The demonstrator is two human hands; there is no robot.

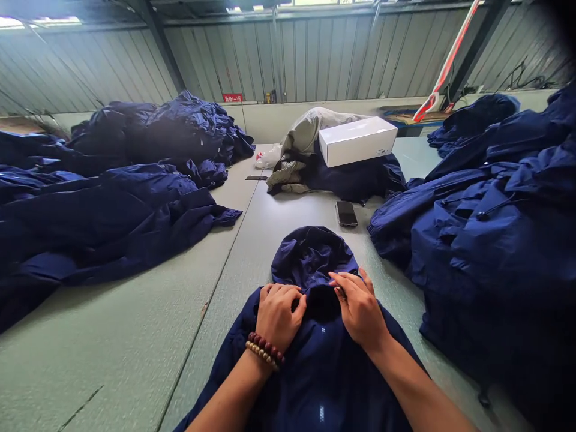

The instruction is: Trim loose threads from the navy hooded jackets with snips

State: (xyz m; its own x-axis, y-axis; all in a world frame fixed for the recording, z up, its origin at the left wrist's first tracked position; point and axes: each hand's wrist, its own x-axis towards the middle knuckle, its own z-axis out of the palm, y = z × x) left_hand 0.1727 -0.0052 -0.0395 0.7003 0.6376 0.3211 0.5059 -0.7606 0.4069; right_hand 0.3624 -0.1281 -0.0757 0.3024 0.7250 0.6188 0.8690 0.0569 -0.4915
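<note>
A pale green-grey worktable point(148, 336) spans the frame, in front of a ribbed metal wall point(310, 63) across the top. Filling the right side is a large heap of navy garments point(490, 258); another navy pile point(112, 222) spreads over the left and upper left. At lower centre, a navy hooded jacket point(324, 378) lies on the table, its long axis running from the bottom edge up toward the middle. Its hood point(310, 255) is at the far end, just beyond both hands, with the dark neck opening point(323, 301) between them. At upper centre, a grey and navy cloth bundle point(310, 126) carries a long white box point(357, 141).

Both bare hands reach in from the bottom, about equally near the neck opening. The left hand point(279, 315) rests at its left side, fingers curled, with the thumb close to them; the right hand point(361, 309) is at its right side, fingers loosely bent and partly spread. Whether either pinches cloth, I cannot tell. A dark phone point(347, 213) lies beyond the hood, toward its upper right. Smallest are the beaded bracelets point(264, 350), dark red and tan, on the left wrist.
</note>
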